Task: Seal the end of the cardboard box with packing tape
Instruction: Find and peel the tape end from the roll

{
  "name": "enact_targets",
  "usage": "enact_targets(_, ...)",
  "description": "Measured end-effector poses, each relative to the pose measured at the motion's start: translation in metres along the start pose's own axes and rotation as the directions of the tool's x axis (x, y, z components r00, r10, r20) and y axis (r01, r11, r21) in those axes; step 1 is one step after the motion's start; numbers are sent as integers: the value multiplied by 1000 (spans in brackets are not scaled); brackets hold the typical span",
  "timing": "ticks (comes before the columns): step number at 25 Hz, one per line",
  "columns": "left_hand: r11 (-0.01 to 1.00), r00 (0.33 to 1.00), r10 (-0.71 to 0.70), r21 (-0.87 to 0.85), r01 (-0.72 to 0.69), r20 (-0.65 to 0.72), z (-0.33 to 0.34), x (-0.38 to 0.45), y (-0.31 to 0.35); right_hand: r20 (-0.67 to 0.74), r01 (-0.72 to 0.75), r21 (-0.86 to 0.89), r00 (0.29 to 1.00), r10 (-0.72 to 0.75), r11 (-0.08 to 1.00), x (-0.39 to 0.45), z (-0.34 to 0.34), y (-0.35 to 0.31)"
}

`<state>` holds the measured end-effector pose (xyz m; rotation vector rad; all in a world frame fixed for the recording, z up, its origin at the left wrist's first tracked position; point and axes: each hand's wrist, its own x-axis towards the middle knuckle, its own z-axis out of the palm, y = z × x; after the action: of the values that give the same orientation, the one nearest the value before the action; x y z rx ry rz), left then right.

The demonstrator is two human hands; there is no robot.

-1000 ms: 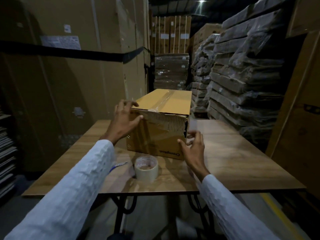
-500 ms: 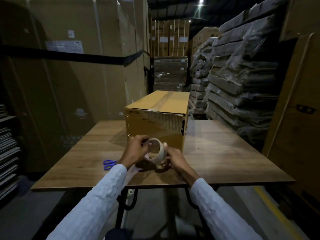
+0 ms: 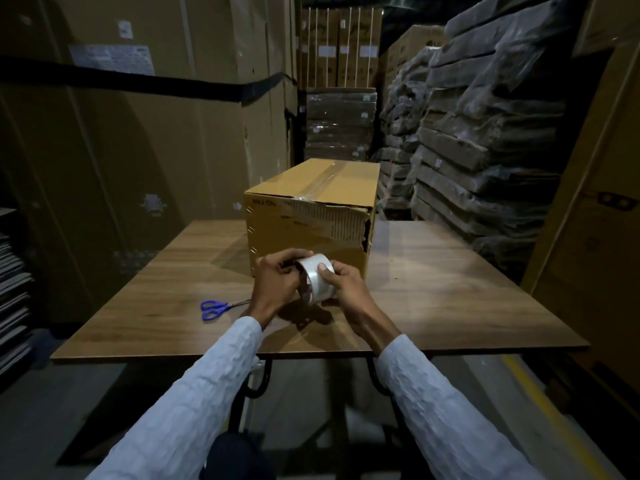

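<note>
Cardboard box (image 3: 311, 216) stands on the wooden table (image 3: 450, 289), its long axis running away from the person, so the end to be sealed is the near face, directly beyond the hands. That face shows a torn strip of its outer paper along the upper edge and a ragged right corner; glossy tape already runs along the top seam.

Both hands hold the tape roll (image 3: 317, 277) just in front of the lower part of the near face, above the table. The left hand (image 3: 277, 282) grips the roll's left side with curled fingers. The right hand (image 3: 343, 282) grips the right side, thumb pressed on the outer winding. The roll's axis lies roughly left to right.

Judgement: the free end of the tape is not yet lifted; whether a tab is raised cannot be told. The coming move goes forward and up, from the roll to the box's upper near edge. Both hands are equally near.

Blue-handled scissors (image 3: 216, 308) lie to the left, nearer the left hand.
</note>
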<state>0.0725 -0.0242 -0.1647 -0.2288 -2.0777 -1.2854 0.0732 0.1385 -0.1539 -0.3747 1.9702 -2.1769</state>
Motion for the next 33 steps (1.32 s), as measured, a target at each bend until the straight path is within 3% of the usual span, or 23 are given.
enact_targets(8, 996, 994, -54, -69, 47, -96, 5, -2, 4, 123, 156, -66, 981, -148, 986, -4, -7, 19)
enact_targets(13, 964, 971, -238, -111, 240, 24, 8, -3, 6, 27, 153, -69, 988, -151, 986, -11, -9, 18)
enact_targets(17, 992, 991, -31, 122, 15, 129, 7, -2, 1, -63, 101, -45, 993, -104, 994, -11, -4, 16)
enact_targets(19, 990, 992, -29, 140, 12, 120, 7, 0, 1, -39, 106, -37, 993, -107, 994, -11, -4, 18)
enact_targets(23, 972, 967, -233, 30, 231, 107, 6, 0, -2, 11, 161, -57, 987, -160, 985, -12, -8, 21)
enact_targets(27, 892, 902, -399, -156, 424, 166, 4, -1, 1, -7, 223, -109, 974, -225, 969, -13, -9, 16)
enact_targets(28, 912, 911, -376, -108, 397, 172, 3, -2, 1, -27, 212, -109, 976, -216, 971, -13, -7, 16)
enact_targets(31, 979, 976, -150, 164, 125, 155, 0, -2, -2, -83, 167, -97, 981, -175, 981, -12, -1, 16)
enact_targets(33, 985, 982, -136, 127, 119, 132, 0, 0, -4, -68, 183, -82, 980, -188, 980, -10, 1, 17)
